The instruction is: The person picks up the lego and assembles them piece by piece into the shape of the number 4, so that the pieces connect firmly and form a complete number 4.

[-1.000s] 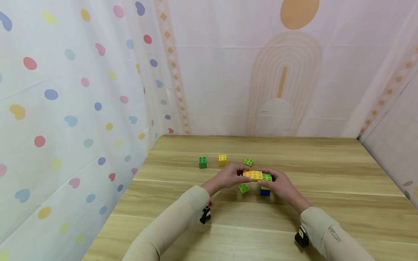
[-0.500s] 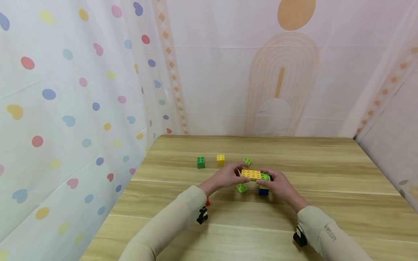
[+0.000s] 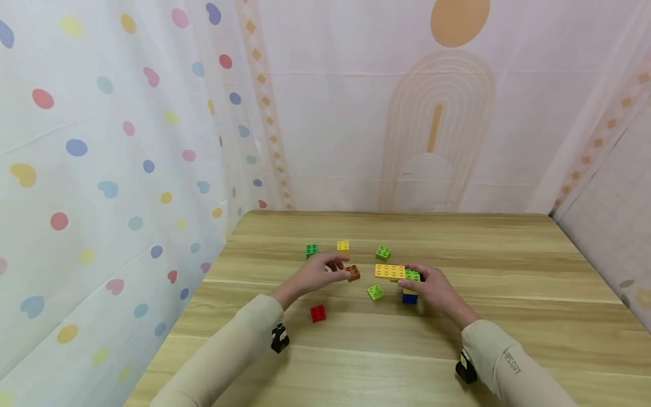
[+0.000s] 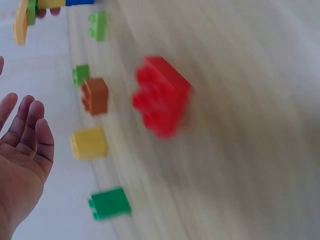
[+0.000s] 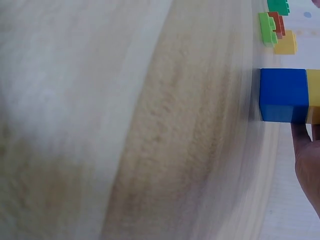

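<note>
My right hand (image 3: 429, 289) grips a stack of toy building bricks from the right. At its base is a blue brick (image 5: 283, 95), with yellow above it and a lime green brick (image 3: 413, 275) higher up. A long yellow brick (image 3: 390, 272) juts out to the left at the top. My left hand (image 3: 319, 272) is off to the left, fingers loosely bent and holding nothing; its palm shows in the left wrist view. A brown brick (image 3: 353, 272) overlaps its fingertips in the head view. In the left wrist view the brown brick stands apart from the hand.
On the wooden table (image 3: 386, 362) lie a red brick (image 3: 317, 313) nearer me, a lime green brick (image 3: 376, 292) left of the stack and another lime green brick (image 3: 383, 253) behind. A dark green brick (image 3: 312, 249) and a small yellow brick (image 3: 343, 245) stand farther back.
My left hand has let go of the long yellow brick and moved left, uncovering the brown and red bricks. The right hand keeps its grip on the stack in nearly the same place.
</note>
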A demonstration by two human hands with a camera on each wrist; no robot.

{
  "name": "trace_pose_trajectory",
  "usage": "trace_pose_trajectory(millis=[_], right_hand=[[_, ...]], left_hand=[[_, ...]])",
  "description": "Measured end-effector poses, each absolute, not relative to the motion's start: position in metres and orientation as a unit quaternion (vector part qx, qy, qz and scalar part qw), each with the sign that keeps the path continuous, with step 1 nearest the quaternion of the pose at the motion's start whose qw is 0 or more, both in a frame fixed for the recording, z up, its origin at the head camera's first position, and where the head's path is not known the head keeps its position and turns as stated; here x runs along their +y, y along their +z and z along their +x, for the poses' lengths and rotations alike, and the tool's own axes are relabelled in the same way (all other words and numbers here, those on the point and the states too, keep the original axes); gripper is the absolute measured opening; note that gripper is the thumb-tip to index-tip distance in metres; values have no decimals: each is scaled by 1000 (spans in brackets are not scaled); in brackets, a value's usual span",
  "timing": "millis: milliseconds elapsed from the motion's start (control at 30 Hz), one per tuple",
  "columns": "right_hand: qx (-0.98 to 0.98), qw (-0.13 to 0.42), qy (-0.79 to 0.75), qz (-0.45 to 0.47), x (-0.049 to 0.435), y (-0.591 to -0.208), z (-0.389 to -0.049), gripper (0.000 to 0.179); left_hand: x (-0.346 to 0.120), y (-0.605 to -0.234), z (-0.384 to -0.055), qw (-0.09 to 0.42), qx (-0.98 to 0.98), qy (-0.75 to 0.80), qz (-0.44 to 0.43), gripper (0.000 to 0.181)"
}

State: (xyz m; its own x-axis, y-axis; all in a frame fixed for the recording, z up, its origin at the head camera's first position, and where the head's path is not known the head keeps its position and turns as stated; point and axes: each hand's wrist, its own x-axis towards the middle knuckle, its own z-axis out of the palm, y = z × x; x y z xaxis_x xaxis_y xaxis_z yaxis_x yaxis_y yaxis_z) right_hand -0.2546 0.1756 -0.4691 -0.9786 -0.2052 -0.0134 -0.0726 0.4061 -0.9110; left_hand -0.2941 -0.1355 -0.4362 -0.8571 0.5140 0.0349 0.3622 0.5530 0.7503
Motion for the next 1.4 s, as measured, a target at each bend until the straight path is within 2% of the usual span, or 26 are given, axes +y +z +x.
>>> trace_pose_trajectory(millis=[300,633,933,1100,1400], right_hand=[[837,70,-537,-78,177,-469,-256,58],[828,71,-551,-81,178,-471,-256,55],[828,72,-549,-86,178,-470,-257,60],[830,69,-546,-86,178,-470,-256,59],[828,70,-549,-87,177,-469,-255,58]], left_hand=[[-180,-449,-276,116,889,391,210,41],[-205,-471,-254,150,889,385,196,42],[-212,-486,-245,102,902,337,251,41],[-212,-485,-241,93,912,306,258,44],[-208,-489,-241,76,916,295,259,32]])
